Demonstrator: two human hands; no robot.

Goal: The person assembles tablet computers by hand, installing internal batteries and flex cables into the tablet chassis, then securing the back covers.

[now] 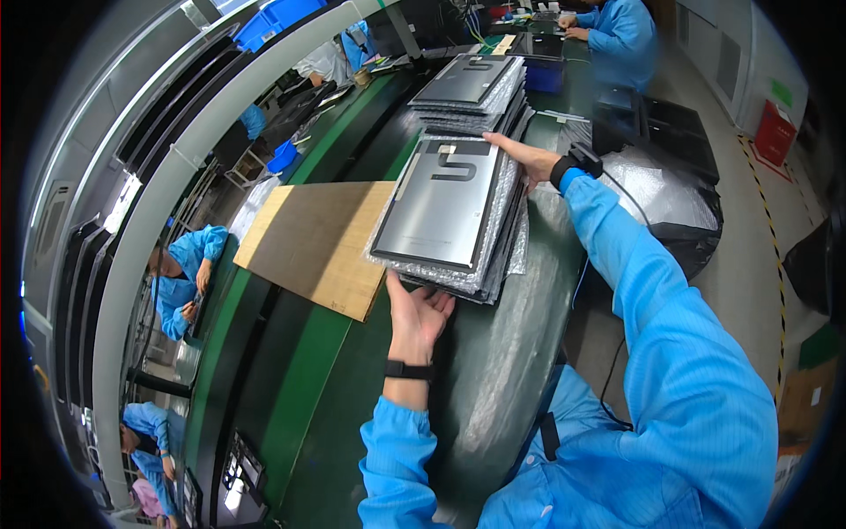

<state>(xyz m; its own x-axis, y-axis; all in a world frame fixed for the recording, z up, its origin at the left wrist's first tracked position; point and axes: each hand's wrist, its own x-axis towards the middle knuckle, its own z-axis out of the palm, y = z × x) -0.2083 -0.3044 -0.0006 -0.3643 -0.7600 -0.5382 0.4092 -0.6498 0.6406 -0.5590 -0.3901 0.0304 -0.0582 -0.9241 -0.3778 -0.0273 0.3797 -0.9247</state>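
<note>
A stack of flat silver display panels [438,212], layered with bubble wrap [504,238], lies tilted on the green workbench. My left hand [418,316] is at its near edge, palm up, with the thumb against the edge and the fingers curled by the lower layers. At the far right corner, my right hand [529,161] has its thumb along the top edge and its fingers down the side, partly hidden. Just beyond stands a second, similar stack of panels [465,81], also wrapped in bubble sheet.
A brown board [308,234] lies left of the near stack, on the green bench [308,414]. Black bags and bubble wrap [661,194] sit to the right. One co-worker [624,40] works at the far end; others sit along the left. A grey rail [132,238] curves past on the left.
</note>
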